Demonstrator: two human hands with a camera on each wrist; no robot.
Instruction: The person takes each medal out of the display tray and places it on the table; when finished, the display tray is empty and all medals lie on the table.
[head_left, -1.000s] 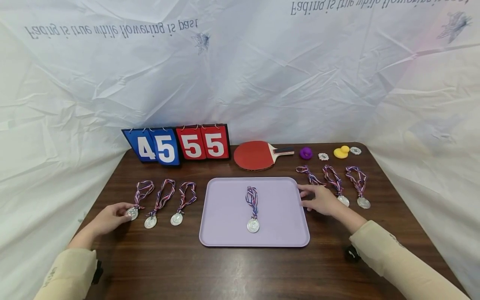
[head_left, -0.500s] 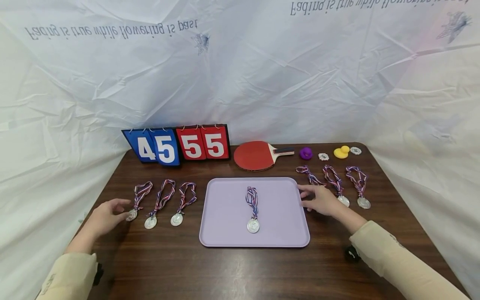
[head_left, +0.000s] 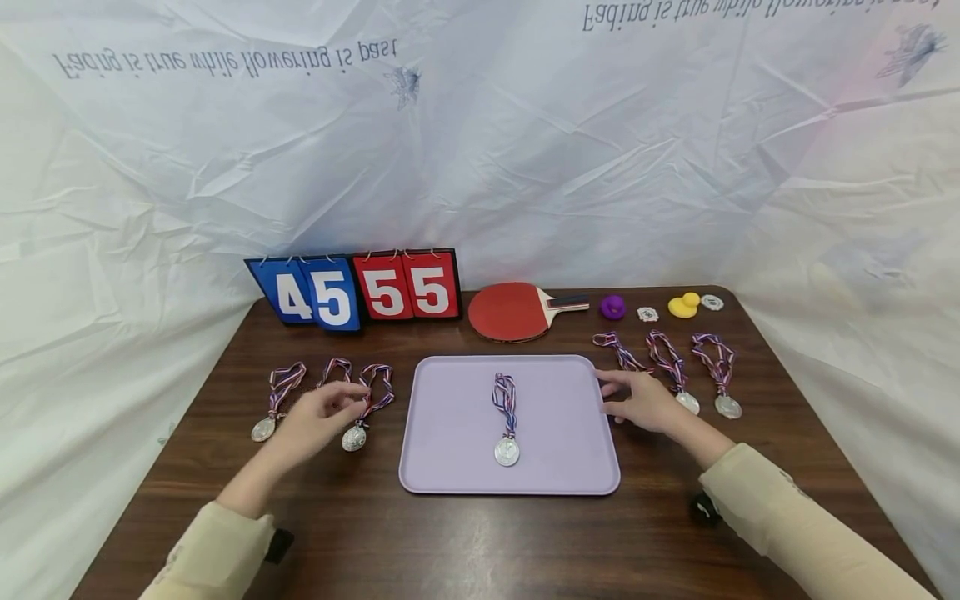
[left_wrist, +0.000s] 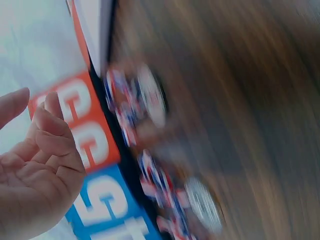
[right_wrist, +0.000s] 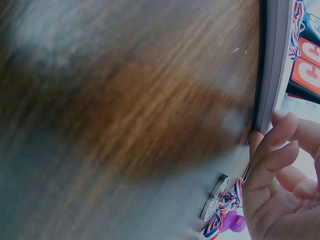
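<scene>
My left hand [head_left: 318, 419] hovers over the left group of silver medals with loosely bent fingers and nothing in them. It covers most of the middle medal, whose striped ribbon [head_left: 337, 371] shows behind it. Beside its fingertips lies the right medal of the group [head_left: 354, 437]; the left one [head_left: 263, 428] lies behind the wrist. On the lilac tray [head_left: 450, 471] lies one medal [head_left: 506, 451] with its ribbon stretched away from me. The right hand [head_left: 641, 402] rests its fingertips at the tray's right rim [right_wrist: 272, 65], partly hiding a medal's ribbon [head_left: 617, 346].
Two more medals, one with its disc [head_left: 727, 406] at the far right, lie beyond the right hand. Along the back stand a flip scoreboard [head_left: 352, 292], a red table tennis paddle [head_left: 508, 311], a purple ring-shaped toy [head_left: 612, 307], a yellow duck [head_left: 682, 306] and two white chips.
My left hand has left the leftmost medal, whose ribbon shifted slightly, and swung right over the middle and right medals. The right hand stays at the tray's rim.
</scene>
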